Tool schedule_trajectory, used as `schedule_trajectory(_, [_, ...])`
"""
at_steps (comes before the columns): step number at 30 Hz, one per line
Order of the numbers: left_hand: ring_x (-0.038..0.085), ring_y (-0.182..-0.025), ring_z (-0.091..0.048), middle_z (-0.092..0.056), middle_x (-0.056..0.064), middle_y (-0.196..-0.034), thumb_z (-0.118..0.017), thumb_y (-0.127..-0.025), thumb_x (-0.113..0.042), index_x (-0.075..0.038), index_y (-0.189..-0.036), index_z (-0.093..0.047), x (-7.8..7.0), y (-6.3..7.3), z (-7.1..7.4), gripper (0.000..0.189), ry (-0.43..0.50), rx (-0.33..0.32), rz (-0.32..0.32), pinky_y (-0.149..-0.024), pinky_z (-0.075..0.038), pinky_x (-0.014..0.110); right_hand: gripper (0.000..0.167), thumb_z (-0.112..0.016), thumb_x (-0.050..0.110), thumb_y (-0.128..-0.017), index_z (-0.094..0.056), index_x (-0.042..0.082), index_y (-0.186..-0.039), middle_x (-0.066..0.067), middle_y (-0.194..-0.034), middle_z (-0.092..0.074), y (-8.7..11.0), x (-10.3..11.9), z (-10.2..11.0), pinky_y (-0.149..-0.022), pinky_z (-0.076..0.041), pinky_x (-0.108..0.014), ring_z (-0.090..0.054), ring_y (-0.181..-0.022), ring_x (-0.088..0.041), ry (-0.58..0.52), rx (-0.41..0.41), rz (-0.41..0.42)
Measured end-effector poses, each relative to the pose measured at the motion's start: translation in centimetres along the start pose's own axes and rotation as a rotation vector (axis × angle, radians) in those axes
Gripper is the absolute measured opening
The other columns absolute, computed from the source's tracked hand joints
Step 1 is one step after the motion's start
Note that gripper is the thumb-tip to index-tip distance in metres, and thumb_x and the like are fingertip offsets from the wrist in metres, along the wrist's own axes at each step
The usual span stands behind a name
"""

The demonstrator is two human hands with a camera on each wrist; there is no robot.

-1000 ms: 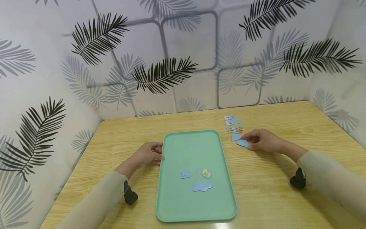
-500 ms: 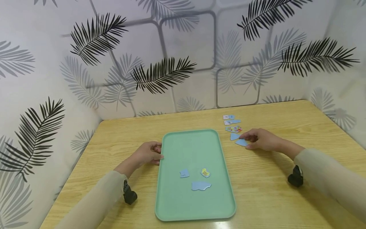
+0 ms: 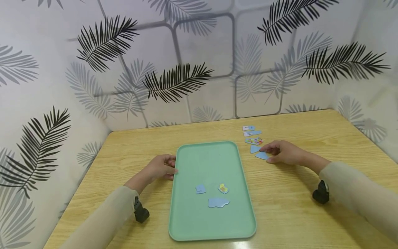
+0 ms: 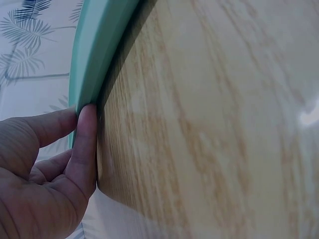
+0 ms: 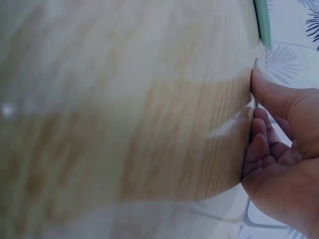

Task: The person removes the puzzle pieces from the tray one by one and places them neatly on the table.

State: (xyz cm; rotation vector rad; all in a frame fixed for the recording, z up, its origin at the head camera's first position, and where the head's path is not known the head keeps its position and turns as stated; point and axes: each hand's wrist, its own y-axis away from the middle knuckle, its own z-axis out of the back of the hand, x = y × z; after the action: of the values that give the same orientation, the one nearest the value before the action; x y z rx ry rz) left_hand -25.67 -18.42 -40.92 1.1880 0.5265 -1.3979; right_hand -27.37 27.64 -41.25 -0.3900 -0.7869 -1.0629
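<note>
My left hand [image 3: 158,167] pinches the left rim of a mint-green tray [image 3: 208,162], its thumb over the edge. In the left wrist view that hand's fingers [image 4: 85,144] lie against the tray's outer wall [image 4: 102,45]. On the tray lie a squarish blue puzzle piece [image 3: 200,188], a yellow-printed puzzle piece [image 3: 223,188] and a longer blue puzzle piece [image 3: 218,202]. Right of the tray, my right hand [image 3: 287,153] holds a wedge-shaped blue puzzle piece [image 3: 262,155] between thumb and fingers, at the tabletop. Its thin edge [image 5: 256,62] shows beside the thumb in the right wrist view.
Another blue puzzle piece [image 3: 254,149] lies just beyond the right fingertips. Farther back are a colourful joined strip [image 3: 254,140] and two pale blue and pink strips, the nearer strip [image 3: 252,133] being longer. A patterned wall [image 3: 205,97] borders the wooden table [image 3: 140,141].
</note>
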Motion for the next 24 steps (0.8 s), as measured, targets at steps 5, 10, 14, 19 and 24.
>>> schedule_trajectory(5, [0.020,-0.080,-0.059,-0.052,0.015,-0.103,-0.067,-0.087,0.006,0.005,-0.139,-0.045,0.00,0.04,-0.01,0.057,0.009,0.004,-0.005,-0.069,-0.059,0.033,0.040,-0.074,0.011,-0.087,-0.064,0.002,-0.124,-0.014,-0.114,-0.060,-0.03,-0.09,-0.05,-0.085,-0.047,-0.037,-0.053,-0.104,-0.028,0.002,-0.002,-0.005])
schedule_trajectory(10, [0.020,-0.079,-0.060,-0.052,0.015,-0.102,-0.067,-0.088,0.006,0.005,-0.139,-0.046,-0.03,0.14,-0.03,0.055,0.000,0.002,-0.017,-0.069,-0.059,0.033,0.039,-0.075,0.012,-0.086,-0.065,0.002,-0.123,-0.014,-0.113,-0.060,-0.17,-0.25,-0.08,-0.082,-0.047,-0.035,-0.054,-0.102,-0.027,-0.001,-0.003,0.002])
schedule_trajectory(14, [0.020,-0.079,-0.059,-0.052,0.014,-0.101,-0.068,-0.087,0.006,0.005,-0.139,-0.046,0.02,0.20,0.02,0.056,-0.001,0.001,-0.015,-0.068,-0.059,0.033,0.039,-0.075,0.012,-0.086,-0.065,0.003,-0.123,-0.013,-0.114,-0.060,-0.24,-0.33,-0.15,-0.083,-0.047,-0.036,-0.054,-0.104,-0.028,0.000,-0.001,0.003])
schedule_trajectory(19, [0.020,-0.080,-0.059,-0.052,0.014,-0.103,-0.067,-0.088,0.006,0.004,-0.139,-0.046,0.12,0.13,0.00,0.056,0.003,0.000,-0.001,-0.069,-0.059,0.033,0.041,-0.075,0.014,-0.087,-0.064,0.004,-0.124,-0.013,-0.114,-0.060,-0.20,-0.28,-0.20,-0.084,-0.047,-0.037,-0.054,-0.104,-0.028,0.008,-0.004,-0.007])
schedule_trajectory(24, [0.020,-0.080,-0.059,-0.052,0.014,-0.102,-0.067,-0.088,0.005,0.003,-0.139,-0.047,0.06,0.06,-0.01,0.055,-0.001,-0.007,0.002,-0.070,-0.059,0.032,0.043,-0.076,0.015,-0.086,-0.064,0.004,-0.126,-0.013,-0.112,-0.060,-0.16,-0.09,0.05,-0.084,-0.048,-0.036,-0.054,-0.101,-0.028,0.021,-0.019,-0.008])
